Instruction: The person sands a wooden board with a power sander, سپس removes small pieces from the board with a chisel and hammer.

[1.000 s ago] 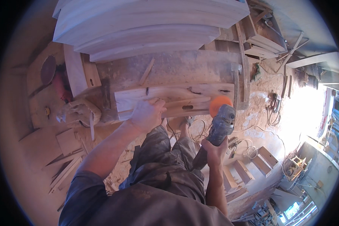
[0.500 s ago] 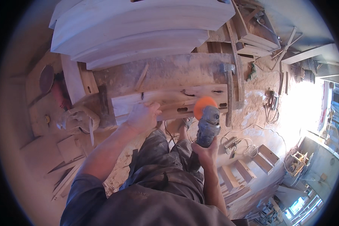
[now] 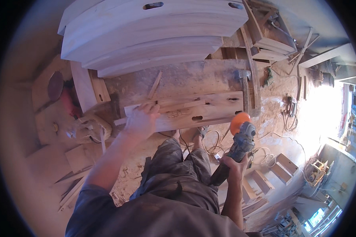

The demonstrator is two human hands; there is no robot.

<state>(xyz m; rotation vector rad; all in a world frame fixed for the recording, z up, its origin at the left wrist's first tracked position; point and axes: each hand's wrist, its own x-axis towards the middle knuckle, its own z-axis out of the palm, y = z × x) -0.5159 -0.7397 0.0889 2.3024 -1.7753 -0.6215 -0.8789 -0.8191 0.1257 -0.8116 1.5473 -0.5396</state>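
My right hand [image 3: 235, 162] is wrapped round the dark body of an angle grinder [image 3: 241, 145]. Its orange disc [image 3: 239, 122] is at the right end of a pale wooden board [image 3: 221, 106], near the lower corner; whether they touch I cannot tell. Several oblong slots are cut into the board, which lies crosswise in front of me. Toward the board's left end, my left hand [image 3: 141, 121] is closed on a thin wooden strip [image 3: 186, 105] lying slantwise over the board. The hand hides part of the strip and the board beneath.
Large pale curved boards [image 3: 142, 43] are stacked beyond the bench. A hammer [image 3: 243, 85] lies by the board's right end, and a loose stick [image 3: 156, 85] behind it. Cables [image 3: 213, 142] trail over the dusty floor near my feet. Slotted wooden pieces [image 3: 263, 179] lie at the right.
The grinder has moved right, from over the slotted board to its right end. My left hand has shifted slightly left and up, and the thin strip now shows more plainly across the board.
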